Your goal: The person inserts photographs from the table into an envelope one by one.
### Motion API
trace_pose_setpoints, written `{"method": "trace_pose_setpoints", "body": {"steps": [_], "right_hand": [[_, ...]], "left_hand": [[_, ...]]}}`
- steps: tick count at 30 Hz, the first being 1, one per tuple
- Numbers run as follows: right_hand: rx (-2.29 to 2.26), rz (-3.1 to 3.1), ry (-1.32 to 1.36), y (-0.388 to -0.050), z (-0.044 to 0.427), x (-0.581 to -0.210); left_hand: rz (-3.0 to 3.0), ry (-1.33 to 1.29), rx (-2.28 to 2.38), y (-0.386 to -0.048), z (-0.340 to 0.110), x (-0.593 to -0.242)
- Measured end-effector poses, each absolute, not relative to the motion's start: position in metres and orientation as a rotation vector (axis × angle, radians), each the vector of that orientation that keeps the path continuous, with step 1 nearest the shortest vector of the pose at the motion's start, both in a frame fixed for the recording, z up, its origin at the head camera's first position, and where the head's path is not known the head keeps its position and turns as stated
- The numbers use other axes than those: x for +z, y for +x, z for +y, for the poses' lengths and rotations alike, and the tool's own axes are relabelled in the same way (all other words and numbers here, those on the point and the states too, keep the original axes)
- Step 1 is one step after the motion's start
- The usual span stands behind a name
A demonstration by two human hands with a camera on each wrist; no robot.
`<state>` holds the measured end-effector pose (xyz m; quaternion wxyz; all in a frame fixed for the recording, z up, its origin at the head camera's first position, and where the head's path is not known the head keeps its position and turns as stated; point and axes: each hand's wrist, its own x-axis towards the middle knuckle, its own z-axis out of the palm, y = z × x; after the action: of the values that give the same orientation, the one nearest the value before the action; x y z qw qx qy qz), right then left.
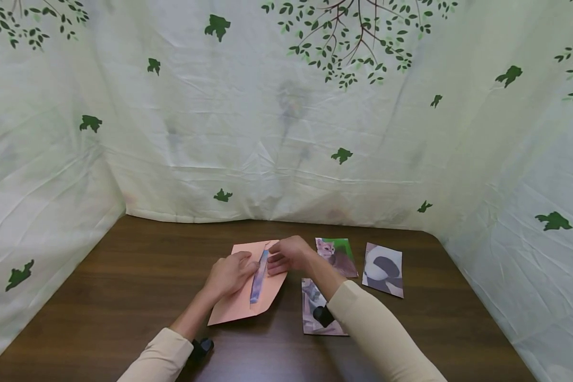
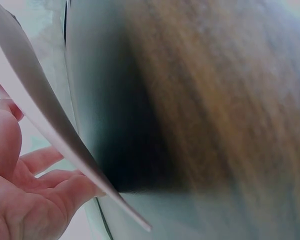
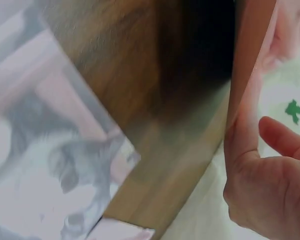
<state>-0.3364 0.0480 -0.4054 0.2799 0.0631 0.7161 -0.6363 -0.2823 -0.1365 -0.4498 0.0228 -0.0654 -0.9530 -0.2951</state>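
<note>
Between left hand (image 1: 229, 274), pinching, and right hand (image 1: 290, 254), touching, can't tell if closed: one envelope (image 1: 271, 289)! Toward table's (image 1: 148, 270) right edge, three photos (image 1: 383, 269)!

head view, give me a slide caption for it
A left hand and right hand on pink paper with a bluish strip showing, three pictures lying to the right on a brown table.

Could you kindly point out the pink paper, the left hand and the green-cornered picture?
Pink paper (image 1: 269, 289): head view, lower right part.
Left hand (image 1: 231, 274): head view, back of hand.
Green-cornered picture (image 1: 339, 257): head view, its middle.
</note>
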Motion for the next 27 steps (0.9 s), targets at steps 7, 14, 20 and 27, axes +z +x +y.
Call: {"method": "trace_pose_setpoints", "body": {"steps": [7,14,20,27], "right_hand": [[-1.669,1.980,0.131,-0.338,0.073,-0.394],[-1.701,2.045,0.146,-0.340,0.102,-0.386],[-1.702,2.069,0.184,-0.344,0.131,-0.382],[-1.711,2.083,0.232,-0.343,0.164,-0.375]], "left_hand": [[-2.939,-0.240,-0.876,-0.282,-0.135,-0.449],[-2.926,-0.259,-0.871,-0.281,-0.136,-0.449],[-2.933,-0.252,-0.880,-0.281,-0.135,-0.448],[-2.932,-0.254,-0.888,-0.282,-0.135,-0.448]]}}
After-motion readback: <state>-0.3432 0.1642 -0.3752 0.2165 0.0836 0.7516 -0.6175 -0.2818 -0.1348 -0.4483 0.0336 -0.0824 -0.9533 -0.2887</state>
